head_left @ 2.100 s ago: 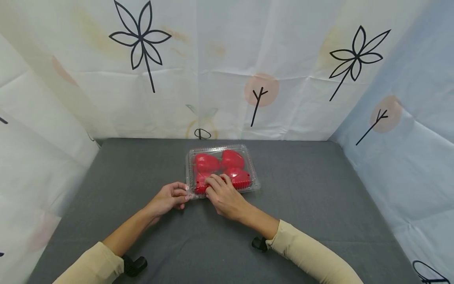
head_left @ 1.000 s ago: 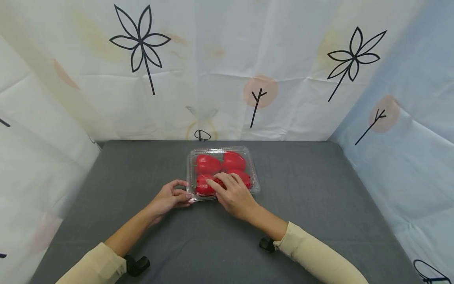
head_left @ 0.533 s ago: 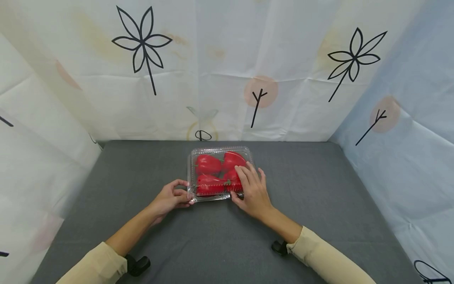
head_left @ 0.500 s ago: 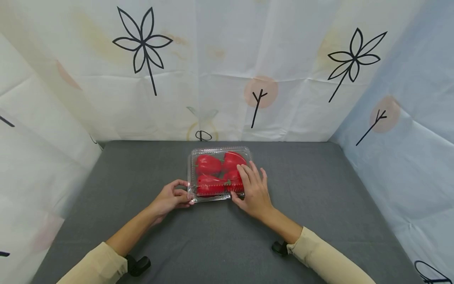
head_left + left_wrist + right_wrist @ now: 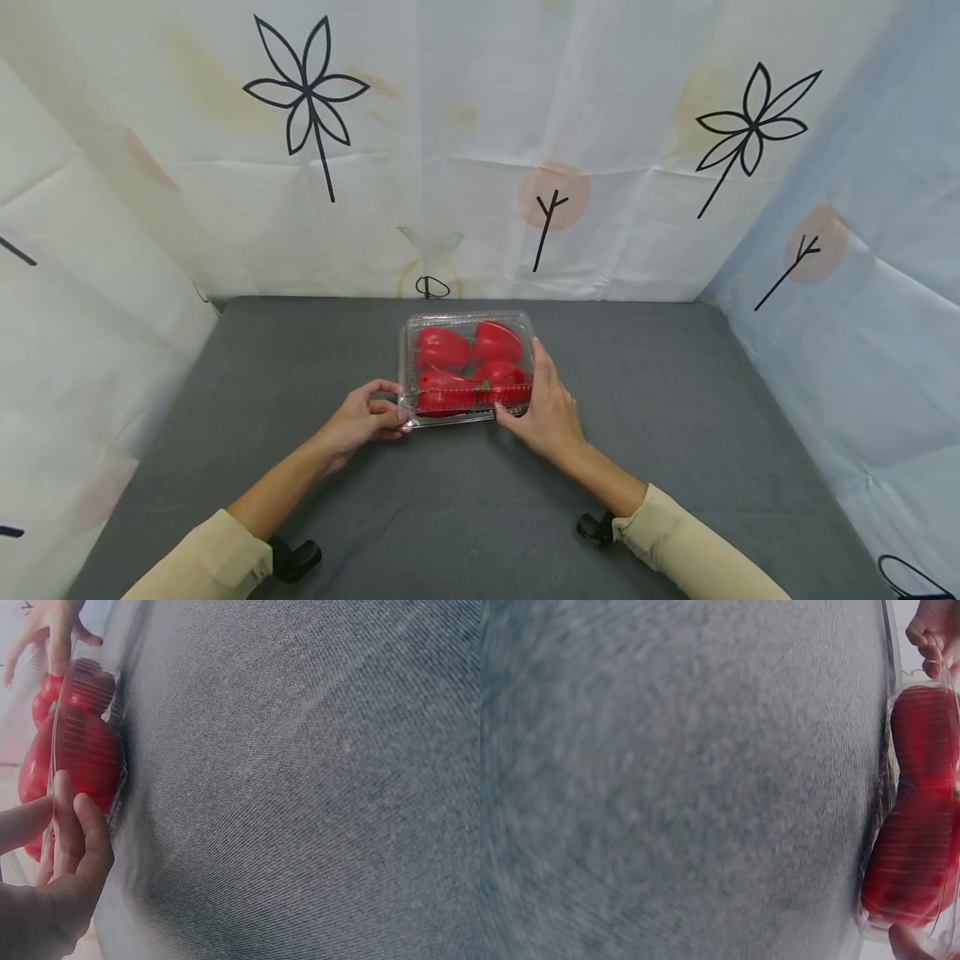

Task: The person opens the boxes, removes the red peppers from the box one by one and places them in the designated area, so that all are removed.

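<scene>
A clear plastic clamshell box [image 5: 467, 318] sits on the grey cloth with its lid down over several red bell peppers [image 5: 442, 347]. At the box's near left corner, my left hand [image 5: 363, 418] pinches the rim between thumb and fingers; the left wrist view shows its fingertips [image 5: 64, 784] on the thin edge. My right hand [image 5: 551, 417] holds the near right corner, its thumb at the front rim and its fingers along the right side. In the right wrist view only the thumb tip [image 5: 904, 939] of that hand shows, against the box.
Grey cloth [image 5: 637, 375] covers the table around the box. White printed fabric [image 5: 480, 125] hangs behind the table and along both sides. Black straps [image 5: 295, 560] are on both forearms at the beige sleeves [image 5: 202, 562].
My right hand has slid rightward from the front middle of the lid to the near right corner, and its fingers moved down off the top. My left hand has stayed at its corner.
</scene>
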Available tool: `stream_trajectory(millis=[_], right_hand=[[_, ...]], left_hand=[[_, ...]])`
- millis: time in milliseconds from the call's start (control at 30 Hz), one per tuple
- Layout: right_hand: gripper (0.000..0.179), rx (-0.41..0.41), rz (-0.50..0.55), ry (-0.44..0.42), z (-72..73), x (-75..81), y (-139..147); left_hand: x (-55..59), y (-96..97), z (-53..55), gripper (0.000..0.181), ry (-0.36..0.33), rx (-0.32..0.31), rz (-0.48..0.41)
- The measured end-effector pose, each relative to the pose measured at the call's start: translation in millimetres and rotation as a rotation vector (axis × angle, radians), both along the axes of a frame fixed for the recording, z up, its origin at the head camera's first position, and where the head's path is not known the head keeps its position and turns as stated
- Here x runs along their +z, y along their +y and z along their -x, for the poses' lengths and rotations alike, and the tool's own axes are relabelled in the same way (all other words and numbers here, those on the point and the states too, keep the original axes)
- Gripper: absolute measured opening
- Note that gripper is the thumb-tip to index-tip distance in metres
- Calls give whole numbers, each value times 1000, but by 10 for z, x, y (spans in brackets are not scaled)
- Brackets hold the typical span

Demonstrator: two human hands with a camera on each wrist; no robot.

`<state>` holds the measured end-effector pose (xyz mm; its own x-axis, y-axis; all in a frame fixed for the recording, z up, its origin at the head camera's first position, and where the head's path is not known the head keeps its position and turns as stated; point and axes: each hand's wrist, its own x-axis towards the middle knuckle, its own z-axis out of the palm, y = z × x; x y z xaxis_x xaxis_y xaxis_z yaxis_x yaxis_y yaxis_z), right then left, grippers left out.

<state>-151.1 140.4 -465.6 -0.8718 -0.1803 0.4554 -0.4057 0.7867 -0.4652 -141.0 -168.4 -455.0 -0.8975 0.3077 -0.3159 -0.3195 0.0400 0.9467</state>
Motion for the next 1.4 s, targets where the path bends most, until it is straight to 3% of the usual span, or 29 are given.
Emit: stream_trajectory(millis=[167,367,567,1400], right_hand=[[102,37,-27,37,21,19,49],[97,56,-39,0,7,63,104],[95,63,-53,25,-4,97,150],[84,118,-77,83,-4,82,209]], left_hand=[[16,13,14,41,-7,14,21],[47,13,20,42,-25,28,36],[64,20,26,43,-39,47,45],[56,16,53,43,-46,50,59]])
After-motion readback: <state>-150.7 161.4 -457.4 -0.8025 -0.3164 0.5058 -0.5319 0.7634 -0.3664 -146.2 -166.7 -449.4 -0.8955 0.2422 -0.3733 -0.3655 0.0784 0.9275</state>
